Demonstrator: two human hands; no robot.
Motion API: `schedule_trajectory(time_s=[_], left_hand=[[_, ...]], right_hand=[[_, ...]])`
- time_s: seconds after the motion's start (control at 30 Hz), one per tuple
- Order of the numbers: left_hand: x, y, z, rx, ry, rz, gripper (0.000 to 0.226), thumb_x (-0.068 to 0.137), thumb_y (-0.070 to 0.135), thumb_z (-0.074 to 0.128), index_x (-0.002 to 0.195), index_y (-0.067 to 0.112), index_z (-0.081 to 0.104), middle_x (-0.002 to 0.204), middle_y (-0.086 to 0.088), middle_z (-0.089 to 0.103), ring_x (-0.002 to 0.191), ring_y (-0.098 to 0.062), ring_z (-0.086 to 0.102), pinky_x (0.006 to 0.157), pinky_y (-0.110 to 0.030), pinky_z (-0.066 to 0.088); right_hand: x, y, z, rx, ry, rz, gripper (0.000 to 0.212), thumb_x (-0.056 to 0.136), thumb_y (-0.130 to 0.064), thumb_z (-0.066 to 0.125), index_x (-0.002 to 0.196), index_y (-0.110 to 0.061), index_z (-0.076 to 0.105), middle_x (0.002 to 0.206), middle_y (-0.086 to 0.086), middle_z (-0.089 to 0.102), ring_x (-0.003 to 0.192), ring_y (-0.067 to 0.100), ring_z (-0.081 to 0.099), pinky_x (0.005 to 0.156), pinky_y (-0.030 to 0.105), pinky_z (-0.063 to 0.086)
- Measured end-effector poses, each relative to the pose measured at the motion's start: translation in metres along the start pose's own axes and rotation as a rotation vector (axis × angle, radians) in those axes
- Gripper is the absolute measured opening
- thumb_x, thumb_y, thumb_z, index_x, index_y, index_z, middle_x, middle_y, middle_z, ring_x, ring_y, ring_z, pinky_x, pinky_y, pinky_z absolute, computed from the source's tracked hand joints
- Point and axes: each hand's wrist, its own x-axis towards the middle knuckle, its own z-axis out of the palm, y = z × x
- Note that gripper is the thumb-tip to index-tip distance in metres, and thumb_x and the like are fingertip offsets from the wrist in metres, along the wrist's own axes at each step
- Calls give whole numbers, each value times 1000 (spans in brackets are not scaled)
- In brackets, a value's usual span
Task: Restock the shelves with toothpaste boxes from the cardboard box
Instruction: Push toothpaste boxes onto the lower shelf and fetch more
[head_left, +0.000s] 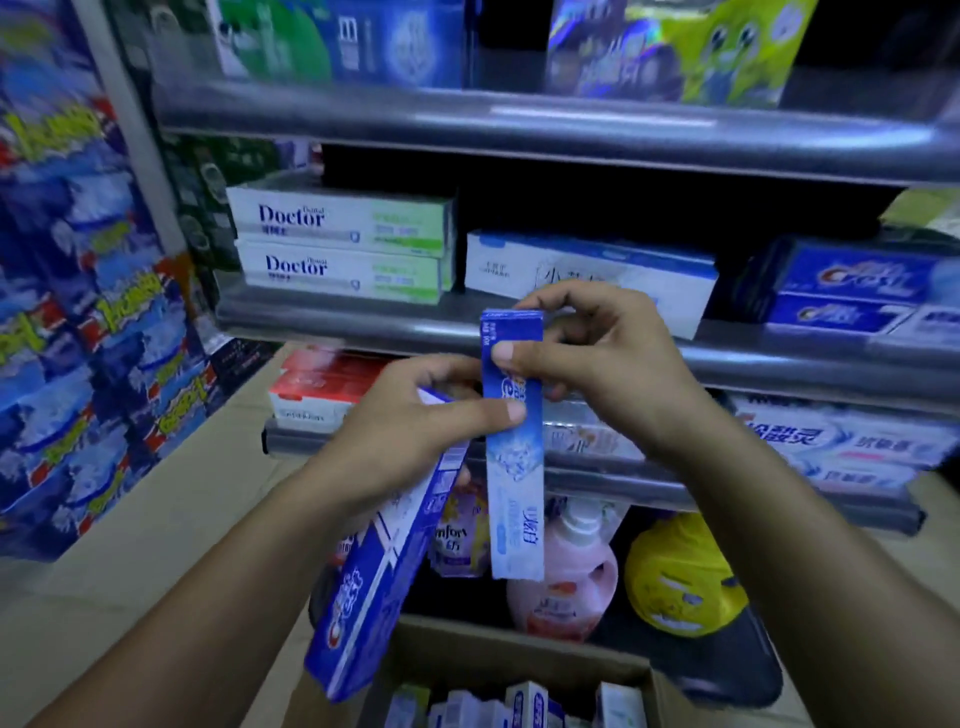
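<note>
A pink bottle (563, 582) with a white pump top stands low in the middle, a purple pouch (457, 545) just beside it on the left and a yellow pouch (675, 582) near on the right. The bottle bears a reddish label low on its front. Far left, blue packs (78, 312) with yellow lettering are stacked high on the beige floor (156, 545); they are blurred, possibly detergent

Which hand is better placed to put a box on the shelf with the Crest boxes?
Right, probably. The right hand pinches the upright blue box near its top, and the Crest stack lies on its side of the shelf. The left hand holds a second, tilted box lower down.
</note>
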Motion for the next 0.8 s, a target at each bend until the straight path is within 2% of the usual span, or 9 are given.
schedule_trajectory(time_s=[0.07,0.13,0.23,0.3,0.37,0.43,0.5,0.63,0.8], left_hand=[[5,11,2,-22,-13,-7,20,73,25,83,92,20,82,91,-8,79,85,-24,77,71,-33,60],[8,19,4,-44,5,-17,24,69,25,84,91,16,81,90,-12,79,80,-27,77,66,-38,59],[15,31,8,-126,67,-2,41,61,29,88,96,10,80,95,-23,76,87,-41,75,79,-53,57],[20,39,10,-202,115,-9,47,58,32,88,98,8,79,97,-28,75,84,-45,71,81,-54,55],[26,48,11,-270,148,7,39,60,25,89,95,8,80,92,-26,75,69,-38,69,66,-42,60],[32,58,15,-350,189,24,33,54,24,90,84,13,80,78,-18,74,49,-22,62,45,-27,51],[37,67,21,-431,227,32,28,55,34,83,78,18,80,70,-13,71,43,-18,56,39,-23,45],[46,79,34,-529,242,33,29,56,41,81,79,24,79,70,-8,68,44,-19,56,43,-23,46],[54,94,37,-442,298,91,33,45,39,86,72,21,80,56,-7,61,40,-25,55,40,-27,45]], right_hand=[[5,-8,-3,15,-4,0,26,79,-9,84,100,-6,70,80,41,61,62,24,54,57,36,43],[7,-13,-5,46,-1,3,30,79,-11,84,106,-8,71,82,42,58,65,25,54,59,40,42],[5,-19,-13,131,-17,6,48,79,-22,82,123,-19,67,93,37,64,74,26,61,68,41,48],[-2,-17,-21,135,-4,21,61,72,-33,82,129,-25,63,97,25,70,80,23,64,73,36,52],[-13,-12,-33,79,46,49,62,70,-44,86,127,-32,64,100,12,74,85,21,68,78,29,55],[-26,-5,-45,46,71,80,61,69,-51,89,124,-34,67,102,1,76,90,19,71,78,26,56],[-36,-2,-55,60,65,114,58,65,-47,86,119,-33,70,102,-1,77,90,19,73,75,29,57],[-46,-5,-71,201,13,128,46,62,-27,91,105,-28,76,95,16,77,80,41,74,73,42,61],[-41,-19,-91,305,205,1,54,54,2,89,100,-24,80,96,25,76,77,36,75,64,31,59]])
